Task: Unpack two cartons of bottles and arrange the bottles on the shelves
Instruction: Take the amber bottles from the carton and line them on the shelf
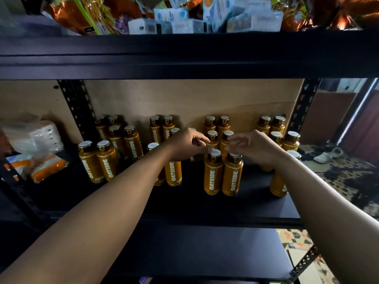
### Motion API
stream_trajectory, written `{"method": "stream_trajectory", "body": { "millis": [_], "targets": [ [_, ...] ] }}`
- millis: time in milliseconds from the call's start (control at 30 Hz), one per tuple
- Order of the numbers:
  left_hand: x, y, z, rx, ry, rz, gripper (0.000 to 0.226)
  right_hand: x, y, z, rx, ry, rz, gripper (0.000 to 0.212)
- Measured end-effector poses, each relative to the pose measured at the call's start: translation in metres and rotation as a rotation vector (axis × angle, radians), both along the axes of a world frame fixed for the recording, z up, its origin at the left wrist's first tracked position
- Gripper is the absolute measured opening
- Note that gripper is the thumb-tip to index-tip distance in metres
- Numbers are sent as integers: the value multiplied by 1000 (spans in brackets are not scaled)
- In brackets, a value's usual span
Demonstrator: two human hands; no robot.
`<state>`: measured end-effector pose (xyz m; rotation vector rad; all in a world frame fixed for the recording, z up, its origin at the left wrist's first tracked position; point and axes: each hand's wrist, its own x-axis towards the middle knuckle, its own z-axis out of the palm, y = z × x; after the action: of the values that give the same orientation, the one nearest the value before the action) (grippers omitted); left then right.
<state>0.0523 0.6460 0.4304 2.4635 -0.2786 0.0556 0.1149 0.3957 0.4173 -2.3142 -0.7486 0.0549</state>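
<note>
Several amber bottles with dark caps stand in paired rows on the black shelf (184,203). Both my arms reach in over the shelf. My left hand (187,143) hovers with loosely curled fingers just left of and above the cap of a front bottle (213,174). My right hand (253,147) hangs the same way over the cap of the bottle beside it (232,176). Neither hand closes round a bottle. Other groups stand at the left (98,162), behind my left wrist (173,174) and at the right (277,185), partly hidden by my arms.
A perforated black upright (77,107) divides the bays, with wrapped packets (34,152) to its left. The shelf above (184,56) carries snack bags and small boxes (205,17). Patterned floor and light shoes (328,155) lie to the right.
</note>
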Motion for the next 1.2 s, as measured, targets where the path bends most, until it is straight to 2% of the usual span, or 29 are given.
{"method": "stream_trajectory", "body": {
  "millis": [100, 267, 500, 633, 733, 767, 900, 1033, 1200],
  "targets": [
    [3, 20, 10, 29, -21, 23, 37, 6, 20, 10, 19, -27, -5, 46],
    [8, 59, 25, 107, -83, 93, 37, 15, 67, 27, 20, -114, -16, 37],
    [34, 103, 19, 161, -48, 156, 32, 44, 130, 27, -48, -68, -17, 48],
    [51, 112, 6, 54, 63, 204, 45, 60, 147, 25, -173, -95, 18, 52],
    [62, 114, -4, 52, 129, 209, 73, 70, 153, 22, -251, -93, 9, 57],
    [66, 114, -7, 39, 139, 198, 76, 73, 153, 20, -269, -80, 8, 58],
    [76, 114, -11, 34, 77, 91, 45, 81, 154, 12, -370, -81, 36, 56],
    [80, 118, -12, 54, 72, 53, 52, 81, 156, 10, -387, -96, 42, 52],
    [81, 129, -10, 99, 89, 47, 49, 79, 164, 12, -405, -114, 71, 45]
  ]
}}
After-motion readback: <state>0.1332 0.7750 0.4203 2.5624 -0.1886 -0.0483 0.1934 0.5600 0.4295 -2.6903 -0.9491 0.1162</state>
